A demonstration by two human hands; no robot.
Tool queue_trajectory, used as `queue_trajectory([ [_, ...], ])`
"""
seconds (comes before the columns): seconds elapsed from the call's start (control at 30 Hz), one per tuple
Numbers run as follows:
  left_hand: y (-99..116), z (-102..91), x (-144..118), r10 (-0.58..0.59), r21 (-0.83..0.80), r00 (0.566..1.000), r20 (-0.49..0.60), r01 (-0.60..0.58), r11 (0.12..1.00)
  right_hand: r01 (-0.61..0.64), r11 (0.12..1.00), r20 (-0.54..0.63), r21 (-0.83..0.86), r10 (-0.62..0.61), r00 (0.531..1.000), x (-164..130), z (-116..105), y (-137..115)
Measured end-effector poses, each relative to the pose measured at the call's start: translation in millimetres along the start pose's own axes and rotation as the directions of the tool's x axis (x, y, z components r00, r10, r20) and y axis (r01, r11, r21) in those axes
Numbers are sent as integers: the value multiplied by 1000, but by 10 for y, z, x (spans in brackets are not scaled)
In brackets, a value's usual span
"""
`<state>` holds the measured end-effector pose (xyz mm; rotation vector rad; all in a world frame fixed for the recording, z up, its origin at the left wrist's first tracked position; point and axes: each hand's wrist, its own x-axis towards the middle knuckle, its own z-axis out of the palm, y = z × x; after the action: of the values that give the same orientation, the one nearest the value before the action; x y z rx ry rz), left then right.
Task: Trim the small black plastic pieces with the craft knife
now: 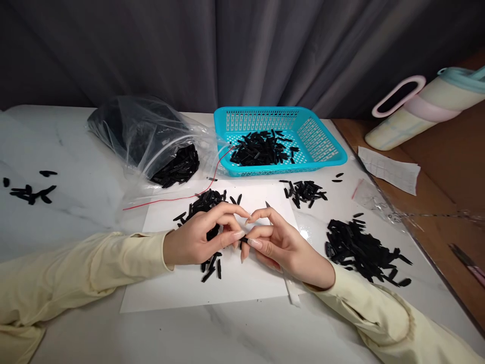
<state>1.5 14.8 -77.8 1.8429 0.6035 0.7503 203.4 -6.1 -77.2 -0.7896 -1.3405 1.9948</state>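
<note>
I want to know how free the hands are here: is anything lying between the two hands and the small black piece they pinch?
Nothing visible does. The left hand and right hand meet fingertip to fingertip on the small black piece above the white sheet; loose black pieces lie under the left hand.

No text, label or number is legible anywhere.

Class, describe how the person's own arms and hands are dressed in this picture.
Both arms wear long, loose, pale yellow sleeves that end at the wrists. The left hand and right hand are bare, without gloves, and have long, light-polished fingernails. No rings or watch show.
</note>
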Motion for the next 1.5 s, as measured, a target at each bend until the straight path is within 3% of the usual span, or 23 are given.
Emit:
queue_trajectory([
  [0.3, -6, 6, -6, 10, 11, 1000, -13, -10, 1000, -35, 999, 4, 3, 35, 999, -8, 26, -70],
  [0.47, 18, -2, -2, 40, 35, 999, 7, -40, 999, 10, 1000, 19, -6, -10, 1000, -37, 84, -124],
  [0.6, 21, 12, -10, 66, 116, 998, -18, -64, 991, -4, 974, -23, -227, -1, 1000, -75, 14, -344],
  [0.67, 12, 18, -8, 79, 214, 995, -58, -65, 975, -44, 871, -97, -489, -4, 995, -96, -130, -491],
  [0.77, -7, 4, 7, 121, 399, 990, -77, -80, 913, -93, 491, -239, -866, -245, 940, -115, -464, -651],
  [0.8, -14, -6, 12, 127, 434, 988, -83, -79, 897, -143, 371, -271, -918, -322, 907, -118, -577, -673],
  [0.87, -27, -28, 20, 126, 452, 984, -122, -58, 890, -236, 213, -305, -948, -397, 866, -124, -744, -668],
  [0.97, -53, -44, 22, 119, 422, 974, -194, -27, 906, -269, 101, -286, -958, -428, 858, -137, -728, -562],
  [1.07, -76, -39, 17, 109, 397, 972, -209, -17, 918, 3, 182, -53, -983, -303, 952, -133, -435, -400],
  [1.13, -81, -34, 14, 111, 388, 970, -216, -19, 921, 196, 261, 135, -945, -234, 963, -103, -222, -284],
  [1.2, -76, -34, 12, 128, 392, 966, -224, -31, 920, 260, 293, 207, -920, -199, 958, -55, -84, -173],
  [1.33, -54, -48, 14, 193, 448, 966, -170, -98, 888, 259, 317, 184, -912, -247, 951, 10, -31, -25],
  [1.5, -35, -58, 17, 210, 473, 974, -85, -146, 869, 210, 448, 74, -869, -303, 950, -30, -6, -2],
])
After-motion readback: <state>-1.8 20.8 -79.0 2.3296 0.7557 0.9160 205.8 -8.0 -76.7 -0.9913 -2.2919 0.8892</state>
